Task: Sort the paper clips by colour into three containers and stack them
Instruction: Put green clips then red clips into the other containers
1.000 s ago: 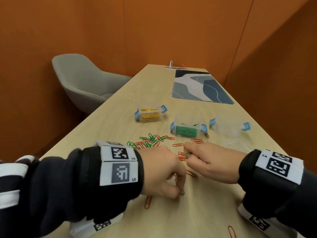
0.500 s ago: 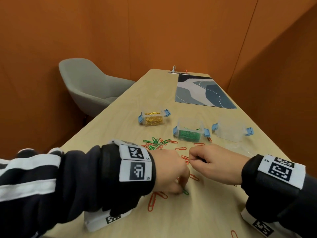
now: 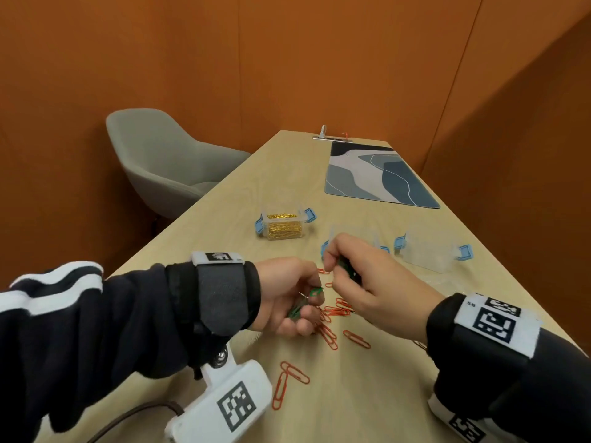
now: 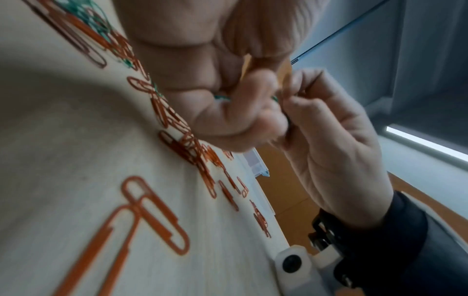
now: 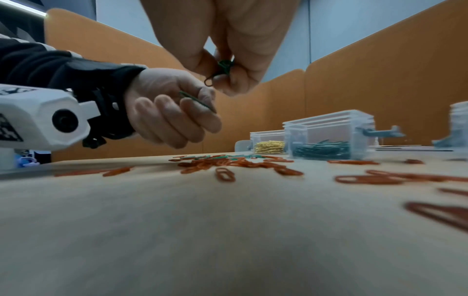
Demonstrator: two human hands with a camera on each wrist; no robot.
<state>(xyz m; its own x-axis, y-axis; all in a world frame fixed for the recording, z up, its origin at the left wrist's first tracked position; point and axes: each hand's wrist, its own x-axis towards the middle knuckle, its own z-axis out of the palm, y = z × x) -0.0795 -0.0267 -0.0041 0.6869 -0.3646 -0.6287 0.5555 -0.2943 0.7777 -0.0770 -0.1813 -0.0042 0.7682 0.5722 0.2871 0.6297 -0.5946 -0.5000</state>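
Note:
My left hand (image 3: pixel 297 302) is raised a little off the table and pinches green paper clips (image 3: pixel 315 292), seen too in the right wrist view (image 5: pixel 200 102). My right hand (image 3: pixel 345 270) is lifted beside it and grips a bunch of green clips (image 5: pixel 222 68). Orange clips (image 3: pixel 335 311) lie scattered under both hands, with a few green ones among them (image 5: pixel 217 157). Three clear containers with blue latches stand beyond: one with gold clips (image 3: pixel 284 227), one with green clips (image 5: pixel 326 138) mostly behind my right hand, and an empty one (image 3: pixel 431 251).
Two orange clips (image 3: pixel 287 382) lie near the front of the wooden table (image 3: pixel 224 219). A blue patterned mat (image 3: pixel 377 174) lies at the far end. A grey chair (image 3: pixel 160 161) stands at the left. Orange walls close in all round.
Both hands have risen off the table with green clips in them and turned towards each other. The right hand moved up and forward in front of the green container.

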